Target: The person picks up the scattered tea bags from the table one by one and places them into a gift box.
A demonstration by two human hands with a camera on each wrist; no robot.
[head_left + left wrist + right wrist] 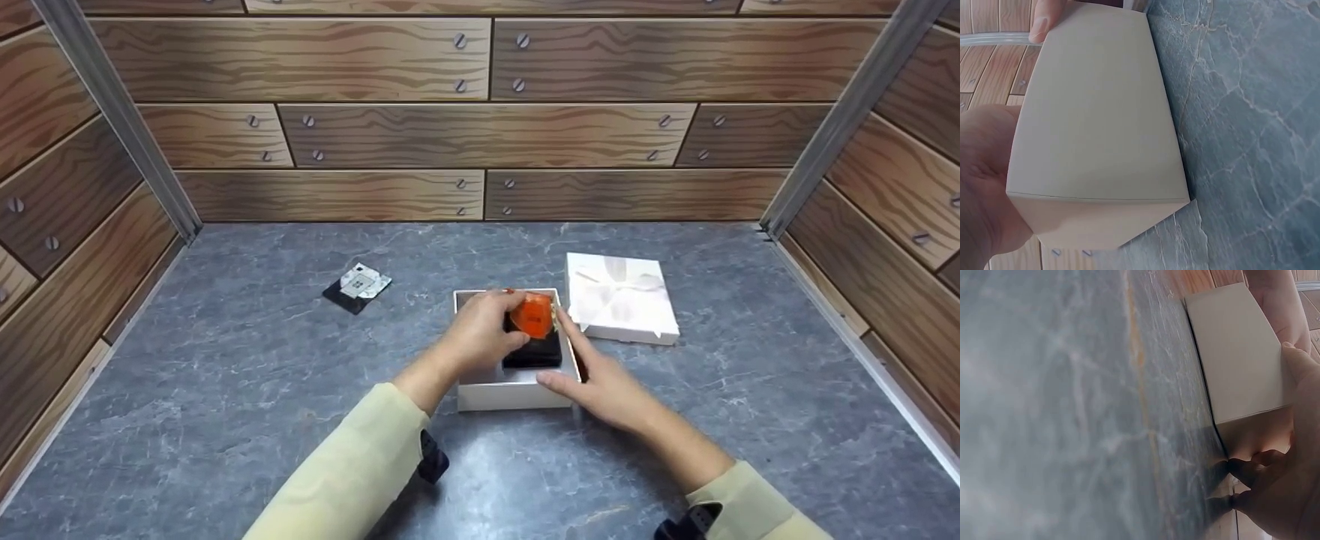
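An open white gift box (516,397) stands on the table in the head view. Inside it lies a black flat-faced item (534,355), its upper part covered. My left hand (484,330) reaches over the box's left side and holds a small glossy orange object (535,316) with dark markings above the black item; its exact kind is unclear. My right hand (609,386) grips the box at its front right corner, thumb over the front rim and fingers along the right side. Both wrist views show mainly the box's outer walls (1092,112), hiding the contents.
A white lid (622,298) with a pale ribbon bow lies to the right, close behind the box. Farther left on the grey marbled table (262,375) sits a small black and white patterned square item (358,287). Wood-patterned walls (390,135) enclose the back and sides.
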